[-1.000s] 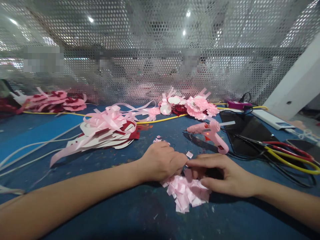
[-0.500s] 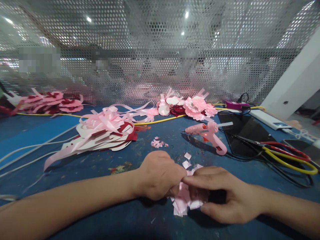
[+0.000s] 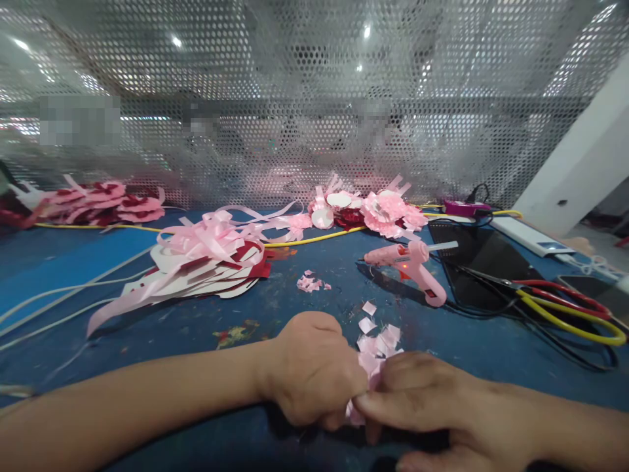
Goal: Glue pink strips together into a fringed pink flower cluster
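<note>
The left hand [image 3: 317, 373] is curled beside pink squares [image 3: 378, 347] on the worktop [image 3: 275, 314], its grip hidden; the right hand [image 3: 437, 406], half-open with thumb spread, partly covers them.

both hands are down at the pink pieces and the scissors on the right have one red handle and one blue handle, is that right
Not quite: the head view shows the scissors with a red handle and a yellow one, not blue. The left hand and right hand are indeed at the pink pieces.
</note>
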The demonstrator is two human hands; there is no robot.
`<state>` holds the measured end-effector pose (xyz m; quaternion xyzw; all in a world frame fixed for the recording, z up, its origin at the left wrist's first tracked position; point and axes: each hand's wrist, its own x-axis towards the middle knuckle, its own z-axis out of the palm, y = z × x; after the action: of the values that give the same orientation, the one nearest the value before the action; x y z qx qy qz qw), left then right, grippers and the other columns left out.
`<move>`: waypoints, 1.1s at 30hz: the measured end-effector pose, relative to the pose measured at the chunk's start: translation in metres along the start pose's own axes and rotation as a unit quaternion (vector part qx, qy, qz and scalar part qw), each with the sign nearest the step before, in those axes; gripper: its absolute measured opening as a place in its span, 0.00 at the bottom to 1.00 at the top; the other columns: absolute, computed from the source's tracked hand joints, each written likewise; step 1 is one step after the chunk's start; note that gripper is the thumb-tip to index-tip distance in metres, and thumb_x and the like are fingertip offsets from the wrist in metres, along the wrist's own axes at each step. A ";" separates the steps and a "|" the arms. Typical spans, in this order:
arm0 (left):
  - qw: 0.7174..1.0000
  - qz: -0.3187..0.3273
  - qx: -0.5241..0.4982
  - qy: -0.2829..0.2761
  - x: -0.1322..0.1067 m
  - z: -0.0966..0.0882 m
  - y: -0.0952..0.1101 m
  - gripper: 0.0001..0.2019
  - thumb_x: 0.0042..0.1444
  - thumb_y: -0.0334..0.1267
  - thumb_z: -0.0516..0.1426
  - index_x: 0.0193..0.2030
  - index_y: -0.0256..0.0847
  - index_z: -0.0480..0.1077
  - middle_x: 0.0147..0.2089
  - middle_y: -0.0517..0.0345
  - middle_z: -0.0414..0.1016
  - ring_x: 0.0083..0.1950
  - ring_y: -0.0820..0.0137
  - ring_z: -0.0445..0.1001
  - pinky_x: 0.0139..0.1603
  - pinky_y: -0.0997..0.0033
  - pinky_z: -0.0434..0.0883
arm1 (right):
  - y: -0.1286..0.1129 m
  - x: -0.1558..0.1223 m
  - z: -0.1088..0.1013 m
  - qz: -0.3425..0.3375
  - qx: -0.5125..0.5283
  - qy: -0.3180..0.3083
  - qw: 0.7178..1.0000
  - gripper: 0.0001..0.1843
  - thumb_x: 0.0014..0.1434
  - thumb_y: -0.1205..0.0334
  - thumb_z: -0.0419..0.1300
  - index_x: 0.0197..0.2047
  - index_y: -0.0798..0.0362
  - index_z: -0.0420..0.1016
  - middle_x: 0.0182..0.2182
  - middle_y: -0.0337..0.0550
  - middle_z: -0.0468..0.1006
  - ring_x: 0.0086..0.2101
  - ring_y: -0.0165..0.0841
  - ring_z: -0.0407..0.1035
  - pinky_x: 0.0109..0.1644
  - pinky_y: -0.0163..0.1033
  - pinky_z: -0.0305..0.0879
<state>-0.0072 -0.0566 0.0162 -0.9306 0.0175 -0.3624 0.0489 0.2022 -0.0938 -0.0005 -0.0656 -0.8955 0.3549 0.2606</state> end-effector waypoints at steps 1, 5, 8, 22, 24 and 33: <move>1.000 -0.006 -0.004 -0.010 0.000 0.000 0.001 0.22 0.66 0.37 0.35 0.25 0.41 0.60 0.16 0.64 0.62 0.17 0.74 0.57 0.24 0.69 0.58 | 0.000 0.000 0.000 0.000 -0.007 -0.002 1.000 0.35 0.62 0.63 0.53 0.68 0.42 0.42 0.43 0.43 0.77 0.43 0.30 0.71 0.49 0.36 0.64; 0.997 -0.049 -0.038 -0.051 -0.002 0.002 0.004 0.20 0.65 0.38 0.37 0.24 0.43 0.59 0.14 0.65 0.60 0.16 0.72 0.58 0.23 0.68 0.57 | 0.001 0.000 0.000 0.000 -0.024 0.002 1.000 0.35 0.62 0.63 0.52 0.68 0.42 0.40 0.44 0.42 0.76 0.43 0.30 0.71 0.48 0.36 0.64; 0.997 -0.066 -0.048 -0.012 -0.003 0.005 0.004 0.17 0.65 0.39 0.37 0.26 0.43 0.56 0.14 0.66 0.60 0.15 0.73 0.58 0.22 0.69 0.56 | 0.002 -0.001 0.001 0.000 -0.051 0.001 0.999 0.36 0.61 0.65 0.52 0.68 0.42 0.40 0.42 0.42 0.77 0.40 0.31 0.70 0.45 0.37 0.65; 0.985 -0.100 -0.133 0.037 -0.006 0.012 0.001 0.12 0.64 0.36 0.37 0.33 0.42 0.56 0.17 0.63 0.63 0.17 0.73 0.61 0.21 0.75 0.61 | 0.007 -0.003 0.009 -0.017 -0.286 0.052 0.957 0.34 0.56 0.72 0.50 0.64 0.51 0.48 0.39 0.43 0.76 0.36 0.34 0.66 0.39 0.42 0.60; 0.981 -0.120 -0.150 0.034 -0.005 0.012 0.001 0.12 0.64 0.36 0.38 0.32 0.42 0.56 0.18 0.64 0.63 0.17 0.74 0.62 0.21 0.76 0.61 | 0.009 -0.004 0.011 0.003 -0.331 0.046 0.943 0.34 0.56 0.72 0.50 0.65 0.48 0.47 0.37 0.42 0.77 0.33 0.34 0.66 0.35 0.42 0.58; 0.897 -0.385 -0.216 0.037 0.004 0.003 0.004 0.13 0.62 0.36 0.46 0.32 0.38 0.68 0.16 0.66 0.63 0.18 0.78 0.64 0.21 0.81 0.62 | 0.009 -0.002 0.008 0.102 -0.333 0.064 0.935 0.35 0.60 0.68 0.49 0.67 0.48 0.40 0.36 0.42 0.76 0.33 0.35 0.67 0.33 0.41 0.60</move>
<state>-0.0020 -0.0604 0.0163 -0.8382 -0.2628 -0.3745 -0.2969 0.1991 -0.0933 -0.0123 -0.2623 -0.9323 0.0564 0.2428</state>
